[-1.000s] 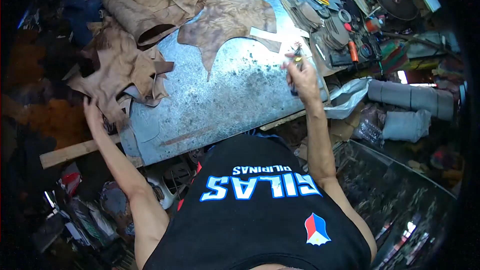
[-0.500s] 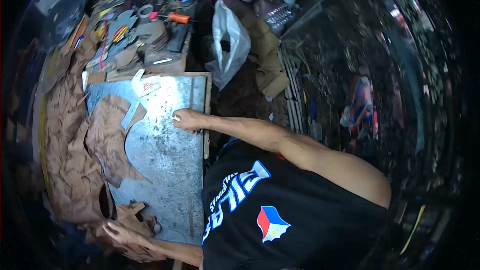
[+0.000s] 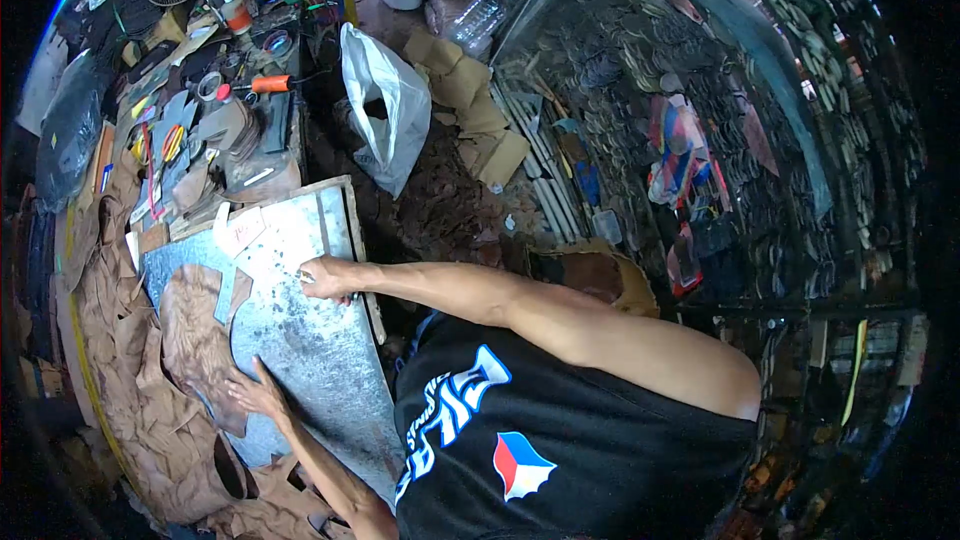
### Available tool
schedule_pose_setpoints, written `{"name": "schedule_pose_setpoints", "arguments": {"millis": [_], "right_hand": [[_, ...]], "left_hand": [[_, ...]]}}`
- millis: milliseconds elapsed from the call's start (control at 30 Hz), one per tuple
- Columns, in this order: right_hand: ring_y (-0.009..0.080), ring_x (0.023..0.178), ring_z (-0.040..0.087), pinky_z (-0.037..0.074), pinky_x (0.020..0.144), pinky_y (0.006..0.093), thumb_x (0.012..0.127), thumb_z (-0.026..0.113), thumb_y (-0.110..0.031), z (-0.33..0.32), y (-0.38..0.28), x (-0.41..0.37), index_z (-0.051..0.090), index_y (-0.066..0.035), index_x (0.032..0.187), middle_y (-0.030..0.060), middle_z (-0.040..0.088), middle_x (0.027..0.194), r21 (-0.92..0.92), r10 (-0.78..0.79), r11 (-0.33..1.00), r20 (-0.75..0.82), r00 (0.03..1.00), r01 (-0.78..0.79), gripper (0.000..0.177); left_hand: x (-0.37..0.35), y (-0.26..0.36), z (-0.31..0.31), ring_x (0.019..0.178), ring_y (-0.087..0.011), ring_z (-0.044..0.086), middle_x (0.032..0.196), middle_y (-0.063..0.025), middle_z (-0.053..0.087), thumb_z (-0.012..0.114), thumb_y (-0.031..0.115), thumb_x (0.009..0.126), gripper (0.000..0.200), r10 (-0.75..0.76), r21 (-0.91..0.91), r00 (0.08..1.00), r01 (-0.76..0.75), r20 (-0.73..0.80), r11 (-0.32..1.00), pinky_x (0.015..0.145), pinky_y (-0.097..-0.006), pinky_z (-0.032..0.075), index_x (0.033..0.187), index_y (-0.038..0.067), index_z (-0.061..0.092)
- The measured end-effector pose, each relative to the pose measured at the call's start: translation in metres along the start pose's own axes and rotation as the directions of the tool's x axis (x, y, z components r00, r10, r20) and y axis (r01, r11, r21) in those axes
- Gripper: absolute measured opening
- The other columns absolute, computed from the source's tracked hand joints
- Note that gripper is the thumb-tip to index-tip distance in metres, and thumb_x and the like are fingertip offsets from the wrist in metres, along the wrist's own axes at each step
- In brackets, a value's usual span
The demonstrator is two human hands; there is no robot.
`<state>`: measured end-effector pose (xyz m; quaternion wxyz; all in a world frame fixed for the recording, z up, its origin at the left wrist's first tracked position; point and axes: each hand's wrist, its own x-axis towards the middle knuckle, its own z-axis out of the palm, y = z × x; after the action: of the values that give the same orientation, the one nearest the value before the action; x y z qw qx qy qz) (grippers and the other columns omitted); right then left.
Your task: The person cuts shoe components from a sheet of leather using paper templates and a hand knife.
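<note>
My left hand [image 3: 260,395] lies at the lower edge of a cut piece of brown leather [image 3: 190,315], fingers stretched and thumb apart. That leather is spread over a worn grey metal sheet [image 3: 310,350] on the bench. My right hand [image 3: 326,278] is closed in a fist above the sheet's upper part. Something small and pale shows at its fingers, too small to name. A narrow grey strip [image 3: 226,292] rests on the leather's right side. White pattern pieces with red marks [image 3: 243,230] lie at the sheet's upper end.
Crumpled brown leather [image 3: 110,340] covers the bench's left side. Beyond the sheet stand tape rolls, cut pieces and an orange-handled tool [image 3: 270,84]. A white sack [image 3: 405,110] and cardboard [image 3: 480,120] are on the floor. Stacked dark pieces [image 3: 620,70] fill the right.
My left hand has moved up from the bench's lower edge onto the leather piece. My right hand stays closed over the sheet. The view has shifted, showing more of the floor and right side.
</note>
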<state>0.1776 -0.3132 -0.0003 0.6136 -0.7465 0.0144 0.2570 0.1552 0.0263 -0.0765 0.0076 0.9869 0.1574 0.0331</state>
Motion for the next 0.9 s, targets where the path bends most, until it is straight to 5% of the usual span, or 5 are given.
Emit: {"name": "schedule_pose_setpoints", "arguments": {"millis": [433,500,700,767,900], "right_hand": [[0.0165,0.044,0.054,0.048,0.038,0.0334,0.090,0.052,-0.024,0.000,0.000,-0.001,0.053,0.003,0.112,0.0082,0.055,0.062,-0.001,-0.012,1.000,0.000,1.000,0.012,0.034],[0.0169,0.043,0.054,0.047,0.038,0.0334,0.090,0.054,-0.026,0.001,0.007,0.008,0.053,0.001,0.114,0.0082,0.054,0.060,-0.002,-0.024,1.000,0.026,0.999,0.024,0.036],[0.0147,0.045,0.054,0.048,0.041,0.0334,0.090,0.061,-0.030,0.011,0.044,0.039,0.057,-0.004,0.114,0.0050,0.059,0.065,-0.041,-0.053,0.998,-0.016,0.998,0.053,0.036],[0.0130,0.044,0.052,0.044,0.037,0.0306,0.092,0.061,-0.029,0.008,0.022,0.022,0.058,-0.004,0.093,0.0008,0.054,0.060,-0.110,0.029,0.993,-0.059,0.998,-0.036,0.025],[0.0124,0.039,0.050,0.042,0.033,0.0292,0.095,0.056,-0.021,0.005,0.008,0.021,0.053,-0.002,0.102,0.0033,0.053,0.063,0.013,0.100,0.995,0.105,0.989,-0.102,0.020]], "left_hand": [[0.015,-0.034,-0.004,0.116,-0.0419,0.055,0.130,-0.0232,0.056,0.048,0.030,0.099,0.042,0.217,0.016,0.953,-0.219,-0.212,0.976,0.093,-0.0500,0.045,0.133,0.008,0.054],[0.020,-0.028,-0.021,0.104,-0.0400,0.061,0.117,-0.0241,0.063,0.050,0.023,0.096,0.038,0.145,-0.040,0.989,-0.146,-0.028,0.988,0.086,-0.0475,0.049,0.129,0.007,0.056],[0.059,-0.058,0.023,0.081,-0.0383,0.066,0.094,-0.0235,0.068,0.048,0.018,0.094,0.027,0.188,-0.150,0.982,-0.182,0.025,0.972,0.070,-0.0490,0.051,0.109,0.003,0.065],[0.054,-0.031,0.009,0.091,-0.0390,0.067,0.098,-0.0248,0.068,0.043,0.023,0.096,0.032,0.093,-0.072,0.987,-0.084,0.132,0.994,0.075,-0.0484,0.053,0.102,0.002,0.067],[0.062,0.003,-0.007,0.096,-0.0390,0.065,0.106,-0.0231,0.067,0.043,0.014,0.090,0.031,0.051,-0.090,0.990,-0.039,0.130,0.995,0.086,-0.0501,0.052,0.107,0.006,0.067]]}}
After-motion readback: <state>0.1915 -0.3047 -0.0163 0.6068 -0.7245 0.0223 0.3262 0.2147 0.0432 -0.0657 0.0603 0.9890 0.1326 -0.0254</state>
